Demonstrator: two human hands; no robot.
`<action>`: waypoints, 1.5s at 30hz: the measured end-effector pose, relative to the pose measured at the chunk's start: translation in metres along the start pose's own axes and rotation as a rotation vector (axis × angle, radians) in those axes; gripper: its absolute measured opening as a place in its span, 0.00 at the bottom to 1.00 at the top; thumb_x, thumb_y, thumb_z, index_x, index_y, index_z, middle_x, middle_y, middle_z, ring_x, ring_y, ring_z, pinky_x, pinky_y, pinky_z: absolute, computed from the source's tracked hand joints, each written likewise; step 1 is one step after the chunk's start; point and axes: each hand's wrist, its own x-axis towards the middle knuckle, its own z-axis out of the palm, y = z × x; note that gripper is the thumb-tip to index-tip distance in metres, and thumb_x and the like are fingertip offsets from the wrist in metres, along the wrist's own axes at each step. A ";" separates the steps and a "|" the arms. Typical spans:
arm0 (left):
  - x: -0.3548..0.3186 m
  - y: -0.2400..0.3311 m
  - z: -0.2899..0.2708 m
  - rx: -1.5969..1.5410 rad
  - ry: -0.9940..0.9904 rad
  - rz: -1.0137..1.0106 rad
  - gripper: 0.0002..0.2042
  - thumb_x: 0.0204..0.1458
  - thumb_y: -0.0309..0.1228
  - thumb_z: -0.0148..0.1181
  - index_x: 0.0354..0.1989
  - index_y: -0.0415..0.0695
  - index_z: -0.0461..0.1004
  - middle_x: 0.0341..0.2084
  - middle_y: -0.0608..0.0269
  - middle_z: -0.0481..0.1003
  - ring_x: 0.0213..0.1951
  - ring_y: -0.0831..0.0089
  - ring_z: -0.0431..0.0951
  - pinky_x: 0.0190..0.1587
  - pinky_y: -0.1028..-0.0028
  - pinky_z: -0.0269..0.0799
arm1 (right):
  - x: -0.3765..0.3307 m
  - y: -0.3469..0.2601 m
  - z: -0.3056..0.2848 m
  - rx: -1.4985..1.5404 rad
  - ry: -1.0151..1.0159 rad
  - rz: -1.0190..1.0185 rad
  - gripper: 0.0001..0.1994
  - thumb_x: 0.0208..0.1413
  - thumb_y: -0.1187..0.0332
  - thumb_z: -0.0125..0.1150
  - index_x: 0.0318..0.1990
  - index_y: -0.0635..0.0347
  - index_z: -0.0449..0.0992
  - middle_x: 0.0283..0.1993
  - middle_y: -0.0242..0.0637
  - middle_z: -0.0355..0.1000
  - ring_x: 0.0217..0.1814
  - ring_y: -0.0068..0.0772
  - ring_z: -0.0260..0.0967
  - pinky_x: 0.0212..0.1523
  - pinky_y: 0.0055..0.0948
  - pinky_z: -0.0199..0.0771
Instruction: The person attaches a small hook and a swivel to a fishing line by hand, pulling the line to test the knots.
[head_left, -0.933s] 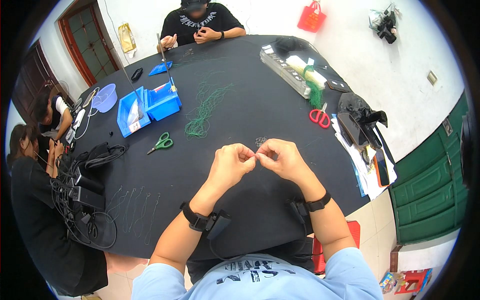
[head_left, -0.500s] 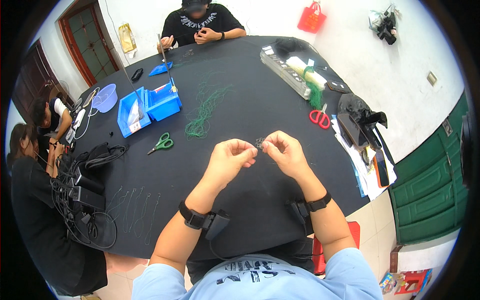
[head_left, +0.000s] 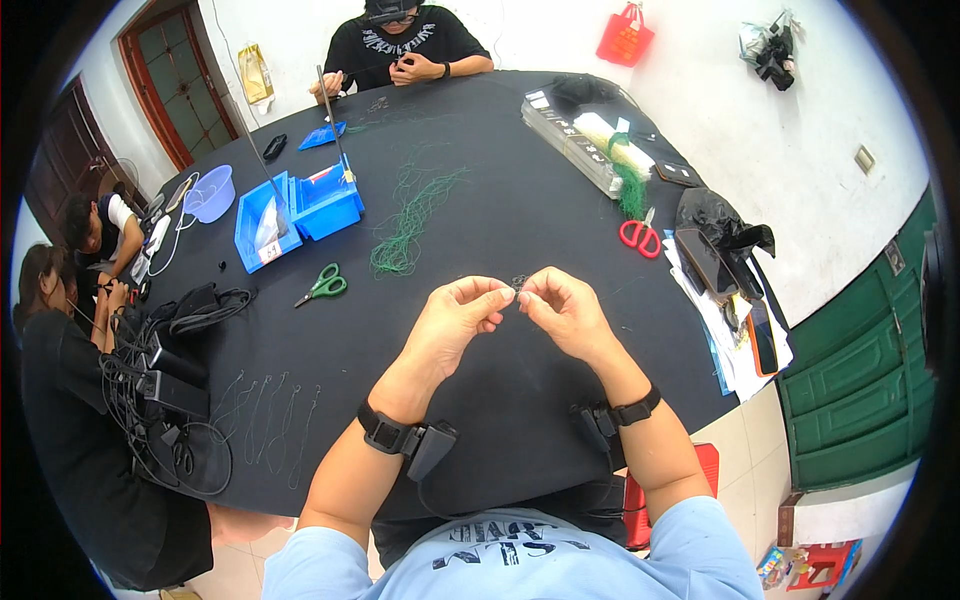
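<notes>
Above the black table [head_left: 520, 200], the left hand [head_left: 455, 320] and right hand [head_left: 562, 312] met fingertip to fingertip, both pinched narrow on a tiny dark piece [head_left: 518, 284] (too small to identify) held just over the tabletop; green scissors [head_left: 323, 287] and a heap of green cord [head_left: 405, 225] lay well beyond

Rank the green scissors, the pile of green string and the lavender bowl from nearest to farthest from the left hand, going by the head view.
1. Green scissors, on the black table just left of the left hand.
2. Pile of green string, beyond the scissors, toward the table's middle.
3. Lavender bowl, at the far left edge, past the blue trays.
</notes>
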 end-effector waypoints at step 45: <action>0.002 -0.016 0.009 -0.508 -0.122 -0.137 0.05 0.53 0.23 0.61 0.37 0.39 0.76 0.31 0.65 0.77 0.32 0.80 0.77 0.37 0.82 0.75 | -0.001 -0.005 0.010 0.406 0.095 0.057 0.07 0.61 0.66 0.58 0.37 0.61 0.74 0.29 0.26 0.70 0.28 0.13 0.63 0.28 0.15 0.65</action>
